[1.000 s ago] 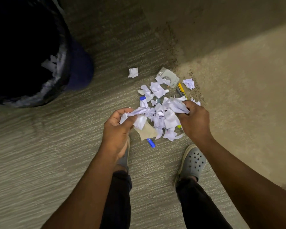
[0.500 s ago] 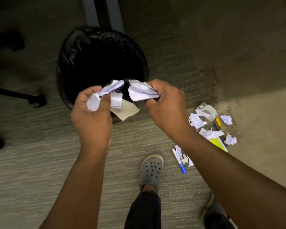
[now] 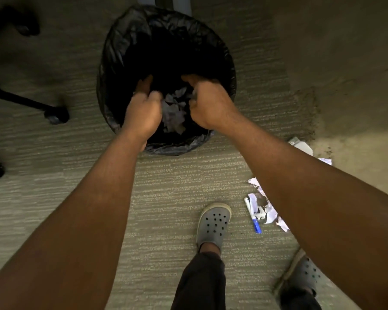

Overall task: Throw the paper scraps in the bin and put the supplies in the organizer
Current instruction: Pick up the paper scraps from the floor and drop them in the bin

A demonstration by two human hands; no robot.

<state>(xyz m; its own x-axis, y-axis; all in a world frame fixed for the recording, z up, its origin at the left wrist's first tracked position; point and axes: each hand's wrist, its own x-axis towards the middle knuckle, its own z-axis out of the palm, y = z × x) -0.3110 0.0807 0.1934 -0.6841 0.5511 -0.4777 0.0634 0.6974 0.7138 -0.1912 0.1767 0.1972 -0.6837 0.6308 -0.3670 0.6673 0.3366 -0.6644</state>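
Though loosening, hands (image 3: pixel 177 108) over bin (image 3: pixel 112 52).

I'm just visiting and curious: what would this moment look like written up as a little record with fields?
setting: carpeted floor, seen from a head-worn camera looking down
bin: round, lined with a black bag, open
left hand: over the bin mouth, fingers curled
right hand: over the bin mouth, fingers curled
paper scraps in bin: pale pieces visible between the hands
scraps on floor: a small pile to the right, partly hidden by the right arm
blue-capped pen: lying among those scraps
organizer: not in view
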